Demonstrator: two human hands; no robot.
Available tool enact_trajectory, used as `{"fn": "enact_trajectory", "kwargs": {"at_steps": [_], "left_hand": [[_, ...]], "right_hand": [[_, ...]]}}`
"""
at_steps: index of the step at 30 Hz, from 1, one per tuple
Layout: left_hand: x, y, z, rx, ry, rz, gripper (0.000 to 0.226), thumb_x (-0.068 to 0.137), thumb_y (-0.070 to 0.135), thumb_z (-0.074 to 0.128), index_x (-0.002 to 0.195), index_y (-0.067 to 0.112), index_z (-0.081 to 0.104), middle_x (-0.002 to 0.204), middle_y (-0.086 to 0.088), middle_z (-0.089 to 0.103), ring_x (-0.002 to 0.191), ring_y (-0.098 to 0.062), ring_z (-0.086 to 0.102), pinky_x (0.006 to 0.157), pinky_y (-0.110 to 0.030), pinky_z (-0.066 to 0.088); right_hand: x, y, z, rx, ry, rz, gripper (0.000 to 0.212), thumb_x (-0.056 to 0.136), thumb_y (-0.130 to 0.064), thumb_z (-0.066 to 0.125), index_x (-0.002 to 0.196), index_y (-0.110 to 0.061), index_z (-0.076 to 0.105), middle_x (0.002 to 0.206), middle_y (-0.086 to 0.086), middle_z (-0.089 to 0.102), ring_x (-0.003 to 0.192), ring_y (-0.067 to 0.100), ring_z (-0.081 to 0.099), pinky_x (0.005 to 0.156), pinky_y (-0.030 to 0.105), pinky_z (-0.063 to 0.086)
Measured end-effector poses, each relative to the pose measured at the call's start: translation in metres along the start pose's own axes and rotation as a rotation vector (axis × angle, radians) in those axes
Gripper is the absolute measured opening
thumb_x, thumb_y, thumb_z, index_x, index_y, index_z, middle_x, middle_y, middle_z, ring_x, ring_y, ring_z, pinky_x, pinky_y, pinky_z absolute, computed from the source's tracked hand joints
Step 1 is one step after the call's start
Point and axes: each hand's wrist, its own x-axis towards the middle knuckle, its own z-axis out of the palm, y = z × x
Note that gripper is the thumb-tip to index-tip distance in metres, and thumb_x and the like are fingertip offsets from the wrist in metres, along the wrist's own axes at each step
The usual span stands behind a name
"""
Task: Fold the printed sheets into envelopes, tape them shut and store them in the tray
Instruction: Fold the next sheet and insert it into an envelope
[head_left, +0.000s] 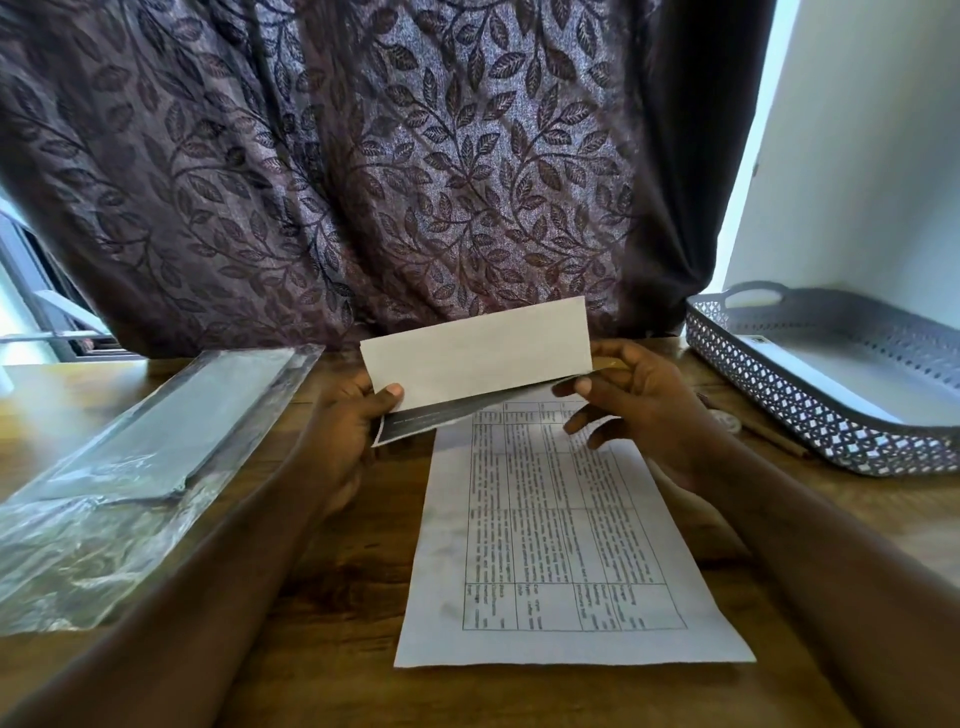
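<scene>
A folded white sheet (478, 353) is held up above the wooden table, its blank side toward me and a dark printed edge showing below. My left hand (358, 421) pinches its lower left corner, thumb on top. My right hand (634, 400) pinches its right end between thumb and forefinger, the other fingers spread loosely. Under both hands a printed sheet (561, 540) with a table of text lies flat. The grey perforated tray (779, 400) sits at the right with a white item inside.
A clear plastic sleeve (130, 467) holding grey paper lies on the left of the table. A leaf-patterned curtain (363, 156) hangs right behind the table. A brown pencil-like stick (763, 431) and a small clear roll lie beside the tray.
</scene>
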Motion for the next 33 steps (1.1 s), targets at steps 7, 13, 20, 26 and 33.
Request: {"fn": "enact_trajectory", "kwargs": {"at_steps": [7, 13, 20, 26, 33], "left_hand": [[-0.007, 0.0, 0.005, -0.077, -0.138, -0.054, 0.053, 0.097, 0.058, 0.036, 0.128, 0.018, 0.052, 0.113, -0.025, 0.071, 0.096, -0.039, 0.073, 0.071, -0.039, 0.064], [-0.012, 0.0, 0.009, -0.078, -0.196, 0.007, 0.07, 0.082, 0.065, 0.036, 0.13, 0.018, 0.055, 0.115, -0.018, 0.073, 0.098, -0.04, 0.072, 0.071, -0.039, 0.064], [-0.011, -0.003, 0.008, 0.115, -0.112, 0.023, 0.036, 0.096, 0.009, 0.059, 0.131, 0.006, 0.057, 0.107, -0.014, 0.076, 0.082, -0.03, 0.076, 0.062, -0.028, 0.063], [-0.021, -0.006, 0.035, -0.138, -0.098, 0.035, 0.022, 0.097, 0.006, 0.057, 0.117, 0.012, 0.062, 0.101, -0.016, 0.076, 0.072, -0.021, 0.075, 0.057, -0.022, 0.059], [-0.035, -0.014, 0.054, -0.062, -0.224, 0.085, 0.04, 0.089, 0.017, 0.062, 0.129, 0.012, 0.058, 0.102, -0.019, 0.075, 0.075, -0.023, 0.075, 0.061, -0.024, 0.061]], "right_hand": [[0.005, 0.01, 0.0, -0.092, 0.199, -0.023, 0.023, 0.098, -0.019, 0.061, 0.114, -0.003, 0.06, 0.085, 0.012, 0.069, 0.056, 0.025, 0.058, 0.045, 0.033, 0.049], [0.008, 0.01, -0.001, -0.121, 0.233, -0.018, 0.018, 0.1, -0.018, 0.059, 0.114, -0.007, 0.063, 0.099, 0.016, 0.071, 0.062, 0.024, 0.064, 0.044, 0.032, 0.052], [0.003, 0.004, 0.006, 0.098, 0.232, -0.021, 0.019, 0.097, -0.015, 0.062, 0.112, -0.003, 0.062, 0.079, 0.012, 0.071, 0.059, 0.025, 0.061, 0.049, 0.032, 0.051], [-0.011, -0.003, 0.041, 0.331, -0.063, -0.008, 0.037, 0.089, -0.025, 0.065, 0.122, -0.008, 0.063, 0.115, 0.016, 0.07, 0.093, 0.031, 0.068, 0.068, 0.041, 0.055], [-0.017, 0.004, 0.079, 0.263, -0.106, 0.078, 0.046, 0.096, -0.043, 0.053, 0.138, -0.026, 0.051, 0.122, 0.008, 0.071, 0.109, 0.027, 0.071, 0.086, 0.048, 0.06]]}}
